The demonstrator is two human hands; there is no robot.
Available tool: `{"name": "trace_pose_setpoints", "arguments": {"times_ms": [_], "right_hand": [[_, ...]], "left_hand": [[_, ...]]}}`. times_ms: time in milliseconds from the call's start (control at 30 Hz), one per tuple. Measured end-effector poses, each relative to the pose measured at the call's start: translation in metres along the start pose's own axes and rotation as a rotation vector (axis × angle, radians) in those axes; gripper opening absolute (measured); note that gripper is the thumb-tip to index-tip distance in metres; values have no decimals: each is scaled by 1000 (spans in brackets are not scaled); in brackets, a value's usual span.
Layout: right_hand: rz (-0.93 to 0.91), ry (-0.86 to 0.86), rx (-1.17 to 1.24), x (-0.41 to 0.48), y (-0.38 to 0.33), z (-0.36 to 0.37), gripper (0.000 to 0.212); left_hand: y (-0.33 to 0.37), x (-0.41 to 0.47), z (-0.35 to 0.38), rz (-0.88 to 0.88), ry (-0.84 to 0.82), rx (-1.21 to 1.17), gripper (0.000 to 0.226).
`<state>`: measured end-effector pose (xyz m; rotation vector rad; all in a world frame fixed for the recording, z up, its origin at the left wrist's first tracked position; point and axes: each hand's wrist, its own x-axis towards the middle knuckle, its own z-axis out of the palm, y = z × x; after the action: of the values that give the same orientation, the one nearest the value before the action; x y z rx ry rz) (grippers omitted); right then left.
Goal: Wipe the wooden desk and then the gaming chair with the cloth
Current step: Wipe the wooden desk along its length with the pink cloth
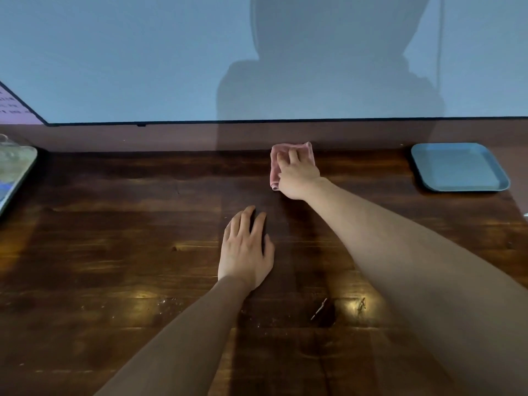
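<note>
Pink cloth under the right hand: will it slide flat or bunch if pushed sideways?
Probably floppy: the pink cloth lies folded, its left edge rolled, so it may bunch. Likely light; the right hand pressing flat should keep it gliding on the glossy desk.

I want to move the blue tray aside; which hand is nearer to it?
Right. The right hand presses the pink cloth at the back of the desk, left of the blue tray. The left hand lies flat, farther left and nearer the person.
</note>
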<state>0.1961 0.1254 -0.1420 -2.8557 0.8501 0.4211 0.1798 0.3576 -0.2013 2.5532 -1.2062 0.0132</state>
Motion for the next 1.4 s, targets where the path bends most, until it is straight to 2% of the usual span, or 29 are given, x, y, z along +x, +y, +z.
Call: {"name": "trace_pose_setpoints", "arguments": {"times_ms": [167, 333, 433, 667, 967, 1033, 1233, 1400], "right_hand": [[11, -19, 66, -31, 0, 10, 82], [3, -21, 64, -89, -8, 44, 94], [1, -26, 72, -87, -6, 46, 95], [28, -8, 119, -50, -3, 21, 71], [13, -49, 98, -146, -14, 63, 100], [2, -49, 104, -136, -11, 58, 100], [21, -16, 130, -102, -8, 43, 83], [47, -42, 140, -147, -20, 59, 96]], "left_hand": [[2, -2, -5, -10, -24, -32, 50], [4, -2, -10, -15, -41, -53, 46], [2, -2, -7, -13, -31, -48, 45], [3, -1, -8, 16, -5, -54, 45], [7, -8, -25, 37, -56, -161, 65], [5, -7, -24, 46, -54, -185, 67], [3, -7, -16, 32, -21, -244, 67], [2, -6, -15, 5, -37, -138, 59]]}}
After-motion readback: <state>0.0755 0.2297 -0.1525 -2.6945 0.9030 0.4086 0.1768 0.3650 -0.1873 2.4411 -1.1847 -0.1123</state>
